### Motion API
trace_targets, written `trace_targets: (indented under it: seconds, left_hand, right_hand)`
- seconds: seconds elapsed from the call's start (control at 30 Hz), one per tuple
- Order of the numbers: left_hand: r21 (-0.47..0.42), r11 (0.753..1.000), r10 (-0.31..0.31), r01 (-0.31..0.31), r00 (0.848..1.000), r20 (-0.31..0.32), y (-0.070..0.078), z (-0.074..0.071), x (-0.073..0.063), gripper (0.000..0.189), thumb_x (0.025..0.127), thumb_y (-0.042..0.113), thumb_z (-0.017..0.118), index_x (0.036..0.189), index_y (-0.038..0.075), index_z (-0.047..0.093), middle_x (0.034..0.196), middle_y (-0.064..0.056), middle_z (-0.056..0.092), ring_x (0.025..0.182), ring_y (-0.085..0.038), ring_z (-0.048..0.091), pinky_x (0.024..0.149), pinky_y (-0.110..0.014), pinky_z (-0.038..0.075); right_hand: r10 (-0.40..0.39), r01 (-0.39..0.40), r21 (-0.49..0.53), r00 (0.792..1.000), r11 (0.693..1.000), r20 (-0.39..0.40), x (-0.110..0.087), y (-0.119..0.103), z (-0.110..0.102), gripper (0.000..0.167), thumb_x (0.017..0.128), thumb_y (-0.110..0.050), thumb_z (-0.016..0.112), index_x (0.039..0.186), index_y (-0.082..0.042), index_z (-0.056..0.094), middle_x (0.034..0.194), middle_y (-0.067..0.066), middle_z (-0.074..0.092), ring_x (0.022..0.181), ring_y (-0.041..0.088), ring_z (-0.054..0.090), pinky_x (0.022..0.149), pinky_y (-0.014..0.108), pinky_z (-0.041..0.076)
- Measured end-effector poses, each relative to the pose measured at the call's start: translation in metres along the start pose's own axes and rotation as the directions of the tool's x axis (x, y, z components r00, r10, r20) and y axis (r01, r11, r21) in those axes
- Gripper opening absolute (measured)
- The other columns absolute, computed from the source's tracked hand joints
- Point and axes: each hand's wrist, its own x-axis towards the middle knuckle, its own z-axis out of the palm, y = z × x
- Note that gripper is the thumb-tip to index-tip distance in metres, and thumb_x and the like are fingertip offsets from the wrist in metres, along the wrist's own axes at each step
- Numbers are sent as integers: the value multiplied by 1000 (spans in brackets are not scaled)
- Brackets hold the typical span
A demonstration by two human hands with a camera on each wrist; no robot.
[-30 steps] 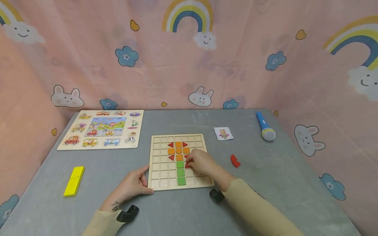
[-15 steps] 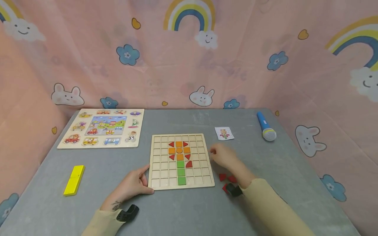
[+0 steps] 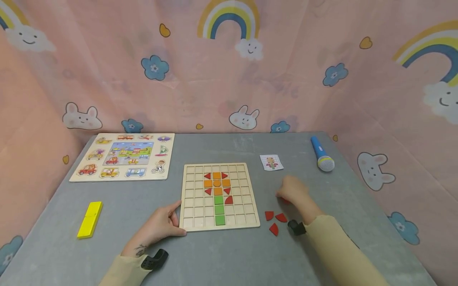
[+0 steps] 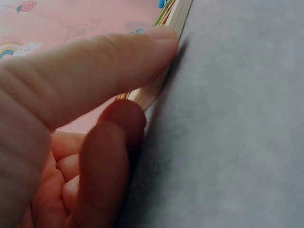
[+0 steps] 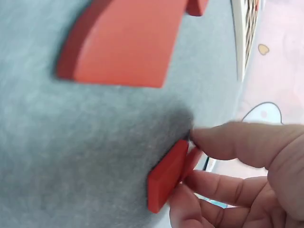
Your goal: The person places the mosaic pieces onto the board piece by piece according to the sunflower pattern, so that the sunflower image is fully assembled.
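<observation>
A square wooden grid board (image 3: 239,216) lies in the middle of the table, bearing orange squares, an orange disc, green squares, red triangles and one red quarter-circle piece (image 3: 229,200). At the board's lower left edge my left hand (image 3: 157,224) rests, thumb and forefinger extended against the side (image 4: 178,19), other fingers loosely bent. My right hand (image 3: 295,192) is down on the table right of the board. Its thumb and fingers pinch a red quarter-circle piece (image 5: 192,160), with another red piece (image 5: 166,178) right against it. The hand mostly hides both from the head view.
Several loose red pieces (image 3: 274,229) lie between the board and my right wrist. A small pattern card (image 3: 271,163) and a blue toy microphone (image 3: 322,155) are behind. At left are a vehicle puzzle board (image 3: 162,169) and a yellow block (image 3: 90,219).
My right hand has left the red quarter-circle piece on the board beside the top green square and moved right to the loose red pieces. The left hand stays at the board's edge.
</observation>
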Motion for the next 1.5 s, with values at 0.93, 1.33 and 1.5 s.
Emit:
trace_targets:
  seconds: [0.93,1.33,1.5]
  left_hand:
    - [13,1000,-7,7,1000,-12,-4,1,-1,100,56,5,85,141,-4,32,64,-4,53,50,-11,44,44,-24,34]
    - [19,1000,-21,21,1000,-19,-3,1,-1,100,57,5,85,141,-3,32,64,-4,53,50,-11,44,44,-24,34]
    - [15,1000,-17,17,1000,-14,-2,0,0,101,57,6,85,141,-3,32,64,-4,53,50,-12,44,44,-24,34]
  right_hand:
    - [-221,182,439,975,880,39,-21,-98,40,15,78,-6,69,65,-2,63,55,2,54,44,10,46,42,21,38]
    - [-238,219,351,971,910,11,-22,-99,36,14,80,-9,67,67,-4,64,59,1,54,53,13,47,46,23,36]
    - [-244,235,343,970,909,-18,-18,-77,15,11,83,-9,62,82,0,68,78,7,63,68,17,54,59,29,44]
